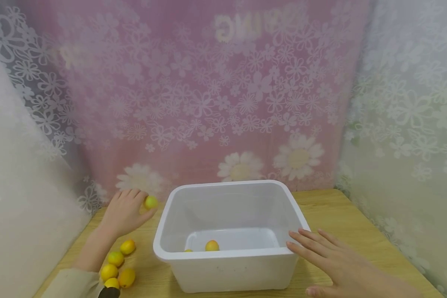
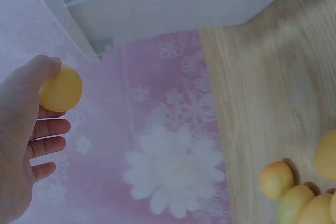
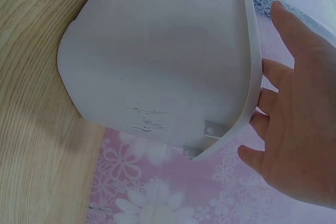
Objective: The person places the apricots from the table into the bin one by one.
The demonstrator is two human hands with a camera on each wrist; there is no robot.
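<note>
A: Left side first. What's by the left hand?

B: Five loose fruits [image 1: 118,265], yellow-orange, bunched on the table [image 1: 357,223] just beside the left forearm, below the wrist. The left wrist view catches some of them [image 2: 276,180] on the wood, well apart from the fingers.

A: And the left hand itself?

B: Left hand [image 1: 124,212] is raised to the left of the tub, pinching one fruit [image 1: 150,202] between thumb and fingertips. Wrist view: thumb on top of the fruit [image 2: 61,88], other fingers [image 2: 51,127] loosely curled below it. The held fruit is just beside the tub's left rim, not over the inside.

A: Tub?

B: White plastic tub [image 1: 283,194], sits between the two hands. Two fruits inside [image 1: 212,246] on the bottom, near the front wall; the second one [image 1: 188,250] is mostly hidden by the rim.

A: Right hand?

B: Right hand [image 1: 339,263] is flat, fingers straight and spread, holding nothing. Fingertips reach the tub's right front corner. In the right wrist view the fingers [image 3: 273,72] lie against the rim [image 3: 252,66] there; looks like touching, palm [image 3: 310,124] off the wall.

A: Background?

B: Flowered pink curtain [image 1: 223,103] behind both hands.
</note>
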